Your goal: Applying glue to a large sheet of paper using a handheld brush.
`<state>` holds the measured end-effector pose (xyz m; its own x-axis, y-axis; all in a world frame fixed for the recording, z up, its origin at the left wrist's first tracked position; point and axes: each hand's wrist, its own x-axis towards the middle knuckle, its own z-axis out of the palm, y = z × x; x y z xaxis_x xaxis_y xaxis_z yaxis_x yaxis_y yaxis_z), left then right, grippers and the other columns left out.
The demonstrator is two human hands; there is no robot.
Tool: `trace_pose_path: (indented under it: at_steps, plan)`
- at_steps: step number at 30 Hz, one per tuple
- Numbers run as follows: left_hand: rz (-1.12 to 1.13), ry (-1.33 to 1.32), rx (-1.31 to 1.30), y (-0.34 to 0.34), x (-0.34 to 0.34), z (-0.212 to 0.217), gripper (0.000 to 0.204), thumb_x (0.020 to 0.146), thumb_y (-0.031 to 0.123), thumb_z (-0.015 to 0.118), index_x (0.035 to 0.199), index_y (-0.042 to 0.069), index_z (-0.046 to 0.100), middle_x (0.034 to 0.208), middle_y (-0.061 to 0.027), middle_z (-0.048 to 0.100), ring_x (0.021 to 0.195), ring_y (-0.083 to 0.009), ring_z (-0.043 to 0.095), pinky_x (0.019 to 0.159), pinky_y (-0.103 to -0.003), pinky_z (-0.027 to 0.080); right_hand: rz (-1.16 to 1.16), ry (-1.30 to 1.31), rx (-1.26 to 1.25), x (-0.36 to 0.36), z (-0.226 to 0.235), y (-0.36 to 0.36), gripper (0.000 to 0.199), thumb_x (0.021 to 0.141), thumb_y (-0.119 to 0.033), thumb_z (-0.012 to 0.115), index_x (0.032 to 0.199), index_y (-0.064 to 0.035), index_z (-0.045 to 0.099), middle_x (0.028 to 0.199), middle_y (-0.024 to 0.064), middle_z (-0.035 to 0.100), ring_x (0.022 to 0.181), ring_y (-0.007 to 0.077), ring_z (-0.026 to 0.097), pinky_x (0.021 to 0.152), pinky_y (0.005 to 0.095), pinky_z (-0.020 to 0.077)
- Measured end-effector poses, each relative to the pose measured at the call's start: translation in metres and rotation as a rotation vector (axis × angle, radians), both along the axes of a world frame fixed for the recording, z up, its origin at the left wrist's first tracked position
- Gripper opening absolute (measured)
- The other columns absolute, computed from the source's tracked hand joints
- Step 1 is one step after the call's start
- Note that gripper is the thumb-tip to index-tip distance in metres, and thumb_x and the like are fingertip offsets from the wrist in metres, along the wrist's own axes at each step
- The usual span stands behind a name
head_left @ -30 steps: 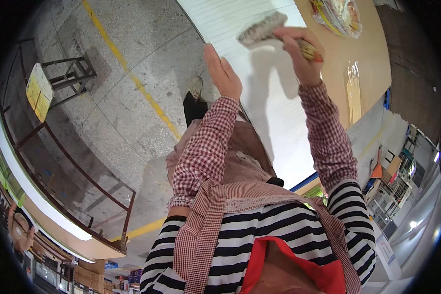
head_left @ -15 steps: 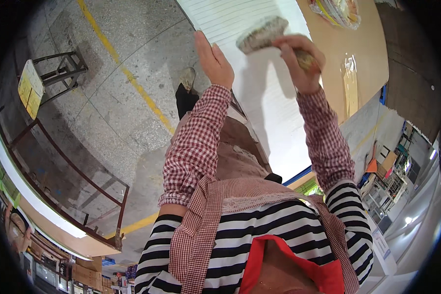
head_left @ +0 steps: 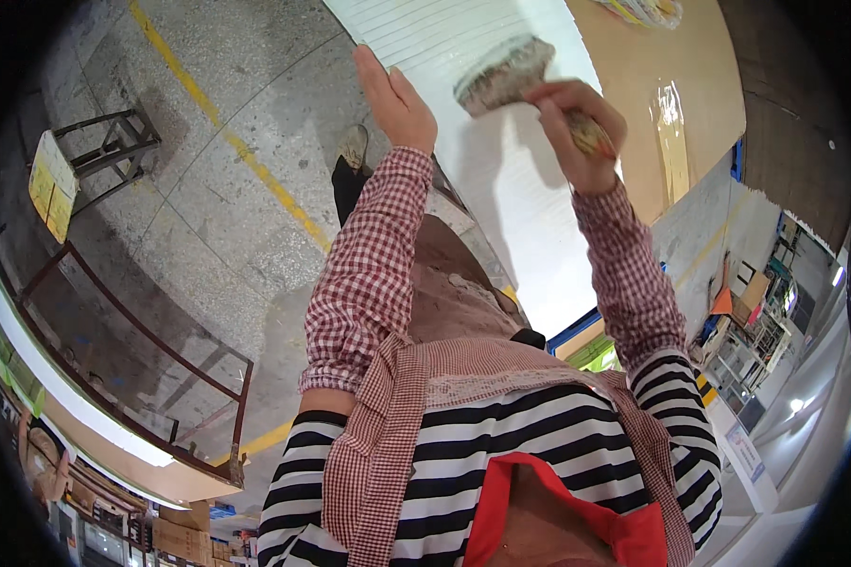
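My right hand (head_left: 584, 132) is closed around the handle of a wide brush (head_left: 503, 77) with pale, grey-stained bristles. The brush is over a long white sheet (head_left: 539, 255) with fine lines across its far part; whether the bristles touch it I cannot tell. At the left edge of that sheet is my left hand (head_left: 399, 106), fingers stretched out and together, thumb side toward the sheet. Nothing shows in it. Both forearms wear red-and-white checked sleeve covers.
Brown board (head_left: 624, 66) lies right of the sheet, with a glossy tape strip (head_left: 669, 142) and a plastic-wrapped bundle (head_left: 648, 9). On the floor at left stand a small stool (head_left: 55, 186) and a rusty metal frame (head_left: 151, 331). A shoe (head_left: 353, 146) shows below my left hand.
The whole view has shifted slightly. Relative to the sheet, the brush in my right hand has come a little nearer to me. My left hand stays at the sheet's edge.
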<state>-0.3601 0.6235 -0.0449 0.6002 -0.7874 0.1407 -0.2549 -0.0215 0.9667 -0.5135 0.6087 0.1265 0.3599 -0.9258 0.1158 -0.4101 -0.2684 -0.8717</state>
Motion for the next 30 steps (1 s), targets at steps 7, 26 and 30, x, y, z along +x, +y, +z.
trace_pose_path:
  at_steps: [7,26,30]
  plan:
    - [-0.03,-0.019,0.016,0.003,0.005,0.008,0.051,0.102,0.02,0.029,0.146,-0.006,0.02,0.153,-0.0243,0.019,0.142,-0.0378,0.017,0.116,-0.044,0.015,0.02,0.083,0.049,-0.056,-0.013,0.065,0.004,0.082,0.007,0.059,0.078,0.0049,0.058,0.086,0.0136,0.067,0.071,0.0114,0.062,0.062,0.0234,0.0494]
    - [-0.039,0.059,0.075,0.08,-0.061,0.015,0.052,0.102,0.021,0.025,0.146,-0.006,0.017,0.154,-0.0245,0.015,0.143,-0.0371,0.013,0.117,-0.045,0.013,0.005,0.03,0.086,-0.096,0.002,0.114,0.007,0.08,0.007,0.061,0.079,0.0027,0.056,0.085,0.0129,0.066,0.069,0.0099,0.06,0.061,0.0233,0.048]
    - [-0.047,0.017,0.064,0.081,-0.064,0.013,0.053,0.103,0.024,0.023,0.147,-0.005,0.017,0.154,-0.0242,0.014,0.143,-0.0366,0.014,0.117,-0.044,0.014,-0.047,-0.082,0.002,-0.062,0.0,0.084,0.007,0.081,0.007,0.061,0.081,0.0029,0.055,0.087,0.0108,0.066,0.07,0.0084,0.058,0.061,0.0226,0.0473]
